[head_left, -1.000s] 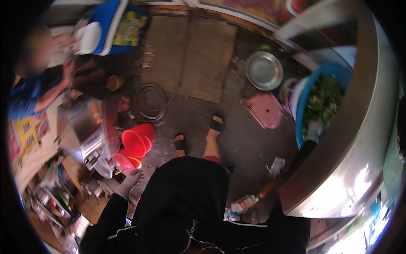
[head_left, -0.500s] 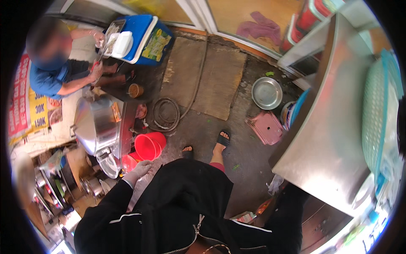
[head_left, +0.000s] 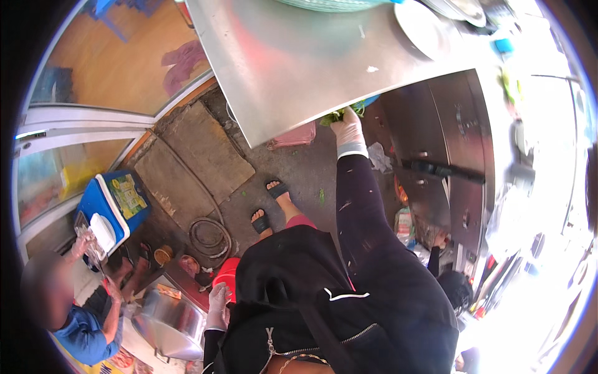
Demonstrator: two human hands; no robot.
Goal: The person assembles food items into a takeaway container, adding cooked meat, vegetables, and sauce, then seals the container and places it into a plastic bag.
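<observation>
My right arm stretches out to the edge of the steel table [head_left: 274,68]. At that edge my right hand [head_left: 350,132], in a clear glove, closes on leafy greens [head_left: 336,116] whose leaves show around the fingers; the fingertips are partly hidden. A sliver of something blue [head_left: 371,100] shows beside the greens, mostly under the tabletop. My left hand [head_left: 218,305], also gloved, hangs low at my left with loosely bent fingers and nothing visible in it. Right beside it stands a red bucket [head_left: 228,274], partly covered by my black clothing.
A person [head_left: 90,330] in blue works at the lower left next to a blue cooler [head_left: 118,209]. A coiled hose [head_left: 210,242] and flat board [head_left: 199,165] lie on the floor. A pink stool [head_left: 293,135] sits partly under the table. Dark cabinets [head_left: 430,143] stand at right.
My view has turned to the right, so the table now fills the top. My right hand, hidden before, has come into sight at the greens. My left hand stays near the red bucket.
</observation>
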